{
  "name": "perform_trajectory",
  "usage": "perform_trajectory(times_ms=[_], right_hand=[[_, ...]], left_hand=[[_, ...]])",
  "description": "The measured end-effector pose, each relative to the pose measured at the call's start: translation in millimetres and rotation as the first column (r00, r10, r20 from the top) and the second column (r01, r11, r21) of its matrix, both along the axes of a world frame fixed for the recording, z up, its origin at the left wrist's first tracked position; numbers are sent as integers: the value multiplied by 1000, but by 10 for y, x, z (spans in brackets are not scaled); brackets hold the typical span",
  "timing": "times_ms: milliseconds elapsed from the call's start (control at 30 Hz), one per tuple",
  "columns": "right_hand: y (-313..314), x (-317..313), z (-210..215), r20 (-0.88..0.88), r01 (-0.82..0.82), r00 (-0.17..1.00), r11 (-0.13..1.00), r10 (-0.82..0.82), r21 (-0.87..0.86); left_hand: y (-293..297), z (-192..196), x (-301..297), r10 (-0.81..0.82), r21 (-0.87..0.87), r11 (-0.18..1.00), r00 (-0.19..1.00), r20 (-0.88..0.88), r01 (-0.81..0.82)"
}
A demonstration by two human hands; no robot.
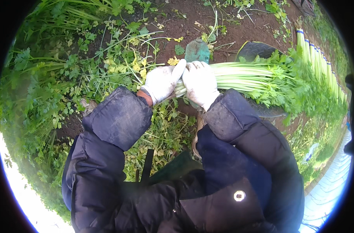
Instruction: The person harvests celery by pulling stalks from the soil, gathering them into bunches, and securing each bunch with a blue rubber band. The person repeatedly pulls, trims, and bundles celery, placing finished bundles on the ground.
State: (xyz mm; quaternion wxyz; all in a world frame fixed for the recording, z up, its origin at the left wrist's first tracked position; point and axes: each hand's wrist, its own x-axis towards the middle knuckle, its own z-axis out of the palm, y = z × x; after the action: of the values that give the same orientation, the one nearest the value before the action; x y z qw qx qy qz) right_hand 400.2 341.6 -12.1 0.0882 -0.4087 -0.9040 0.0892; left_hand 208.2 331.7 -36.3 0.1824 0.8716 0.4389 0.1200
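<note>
Leafy green plants (37,81) spread from 9 to 10 o'clock, giving way to cut, yellowing leaves (136,64) near 11. At 11 o'clock the person's left hand (161,82), in a soiled white glove, is curled beside the bundle's butt end, its thumb straight and close to the other hand; what its fingers hold cannot be told. A worn teal piece (197,50) juts out just past 12. The right hand (202,82), gloved alike, is closed over the celery bundle (245,76) near its butt end at 1 o'clock. The bundle lies crosswise from 1 toward 3 o'clock: slender, pale green, nearly parallel stalks ending in bright, bushy leaves. Beneath it, at 2 o'clock, shows a dark piece (258,49) with a yellow edge, possibly a shallow holder. Farther out at 2 o'clock, blue-banded bundles (320,64) lie in a row on the ground.
</note>
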Motion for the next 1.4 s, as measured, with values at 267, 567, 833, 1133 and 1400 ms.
perform_trajectory(times_ms=[267, 567, 833, 1133, 1400], right_hand=[[205, -66, 57, 166, -45, 983, 982, 76, -181], [110, -72, 75, 150, 1, 988, 986, 25, -168], [125, -61, 51, 108, -21, 993, 989, 37, -148], [134, -53, -49, 52, -85, 995, 996, 85, 1], [296, -32, -213, 37, -357, 934, 933, 356, 47]], left_hand=[[164, 7, 2, 840, -978, 155, 502, 205, 140], [-83, 55, 171, 979, -940, -13, 193, 57, 341], [-50, -92, 162, 982, -903, -82, 189, -1, 423], [340, 1028, -1471, 626, -505, 608, 761, -170, -613], [-2317, 3056, -3458, 903, 98, 394, 365, -227, -914]])
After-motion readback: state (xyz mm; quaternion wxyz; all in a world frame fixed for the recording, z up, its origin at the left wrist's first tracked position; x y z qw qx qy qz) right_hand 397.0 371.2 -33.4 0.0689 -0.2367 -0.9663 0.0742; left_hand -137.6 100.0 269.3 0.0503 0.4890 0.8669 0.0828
